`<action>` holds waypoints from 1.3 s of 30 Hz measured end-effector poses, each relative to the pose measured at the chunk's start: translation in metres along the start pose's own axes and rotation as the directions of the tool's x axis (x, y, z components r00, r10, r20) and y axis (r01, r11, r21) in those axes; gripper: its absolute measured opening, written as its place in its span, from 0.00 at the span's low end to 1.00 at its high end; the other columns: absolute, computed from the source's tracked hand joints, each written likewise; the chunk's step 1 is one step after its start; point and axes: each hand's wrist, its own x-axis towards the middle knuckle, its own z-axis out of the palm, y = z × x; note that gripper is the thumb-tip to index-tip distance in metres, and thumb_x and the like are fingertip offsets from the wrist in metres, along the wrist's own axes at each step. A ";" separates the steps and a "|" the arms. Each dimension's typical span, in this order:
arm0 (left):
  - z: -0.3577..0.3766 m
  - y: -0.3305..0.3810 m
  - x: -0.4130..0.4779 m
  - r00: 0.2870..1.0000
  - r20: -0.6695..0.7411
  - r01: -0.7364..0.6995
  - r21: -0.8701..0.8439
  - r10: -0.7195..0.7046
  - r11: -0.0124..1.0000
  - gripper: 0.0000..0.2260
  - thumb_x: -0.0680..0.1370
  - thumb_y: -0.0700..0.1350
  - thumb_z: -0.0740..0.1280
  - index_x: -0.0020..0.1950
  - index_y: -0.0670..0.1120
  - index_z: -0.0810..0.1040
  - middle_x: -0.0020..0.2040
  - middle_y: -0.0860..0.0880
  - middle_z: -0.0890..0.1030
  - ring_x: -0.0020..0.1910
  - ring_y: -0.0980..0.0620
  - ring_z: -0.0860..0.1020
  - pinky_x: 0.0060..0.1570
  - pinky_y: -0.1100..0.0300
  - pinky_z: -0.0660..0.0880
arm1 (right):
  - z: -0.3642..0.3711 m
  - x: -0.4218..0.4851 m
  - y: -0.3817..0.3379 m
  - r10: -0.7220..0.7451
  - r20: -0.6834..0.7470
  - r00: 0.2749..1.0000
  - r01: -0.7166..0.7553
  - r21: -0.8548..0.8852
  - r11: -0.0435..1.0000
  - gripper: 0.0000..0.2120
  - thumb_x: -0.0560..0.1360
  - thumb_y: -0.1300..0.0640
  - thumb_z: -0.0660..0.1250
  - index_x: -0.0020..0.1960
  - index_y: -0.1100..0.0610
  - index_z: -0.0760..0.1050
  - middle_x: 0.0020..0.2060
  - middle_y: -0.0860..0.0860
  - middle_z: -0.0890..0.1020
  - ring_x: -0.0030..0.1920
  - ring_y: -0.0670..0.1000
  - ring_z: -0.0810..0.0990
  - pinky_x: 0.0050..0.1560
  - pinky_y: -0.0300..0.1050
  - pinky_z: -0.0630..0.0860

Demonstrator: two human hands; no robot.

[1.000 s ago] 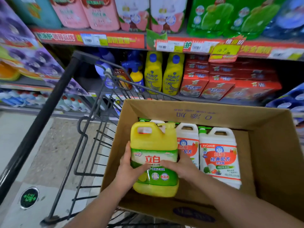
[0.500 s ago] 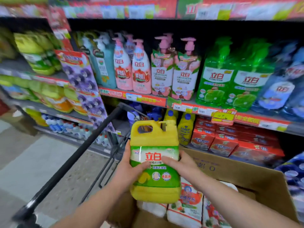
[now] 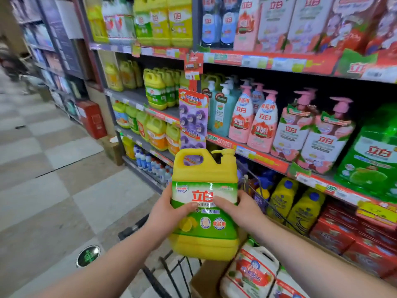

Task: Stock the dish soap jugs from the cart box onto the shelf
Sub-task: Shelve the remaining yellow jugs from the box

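Yellow jug (image 3: 205,171): glossy smooth plastic, shiny film label. Box (image 3: 206,278): matt cardboard. Cart (image 3: 171,274): black wire metal.

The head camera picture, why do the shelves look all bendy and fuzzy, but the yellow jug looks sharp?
Head view: the wide-angle lens bows the shelves toward the edges; the aisle floor and far-left racks are smeared by blur; the yellow jug, held between the left hand and right hand, sits near the middle, so its label reads sharp.
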 end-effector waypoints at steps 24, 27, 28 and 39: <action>-0.435 -0.057 -0.009 0.925 -0.379 -0.027 -0.055 0.004 0.998 0.25 0.68 0.45 0.76 0.62 0.53 0.71 0.51 0.53 0.82 0.48 0.53 0.81 0.49 0.56 0.79 | 0.424 0.051 -0.188 -0.186 0.381 0.906 0.188 0.033 0.982 0.21 0.66 0.44 0.74 0.56 0.50 0.77 0.50 0.48 0.84 0.45 0.47 0.84 0.44 0.40 0.80; -0.458 -0.070 0.005 0.912 -0.410 -0.011 -0.072 -0.020 0.997 0.26 0.68 0.45 0.76 0.63 0.51 0.72 0.53 0.50 0.82 0.51 0.49 0.81 0.54 0.47 0.78 | 0.453 0.071 -0.195 -0.171 0.414 0.894 0.180 0.017 0.983 0.29 0.62 0.40 0.76 0.58 0.52 0.77 0.52 0.51 0.84 0.48 0.51 0.84 0.52 0.50 0.80; -0.467 -0.074 0.011 0.907 -0.421 -0.003 -0.080 -0.031 0.997 0.26 0.68 0.45 0.76 0.63 0.51 0.72 0.54 0.49 0.82 0.51 0.48 0.81 0.56 0.46 0.77 | 0.463 0.080 -0.199 -0.161 0.425 0.891 0.179 -0.002 0.984 0.32 0.60 0.38 0.76 0.58 0.53 0.77 0.52 0.52 0.84 0.48 0.51 0.84 0.54 0.52 0.80; -0.558 -0.079 0.172 0.883 -0.466 0.003 -0.106 -0.052 0.994 0.26 0.67 0.45 0.77 0.63 0.52 0.73 0.55 0.48 0.82 0.52 0.46 0.81 0.55 0.44 0.77 | 0.550 0.246 -0.249 -0.163 0.466 0.870 0.193 -0.016 0.981 0.32 0.60 0.35 0.75 0.59 0.50 0.76 0.51 0.48 0.83 0.48 0.49 0.83 0.52 0.48 0.80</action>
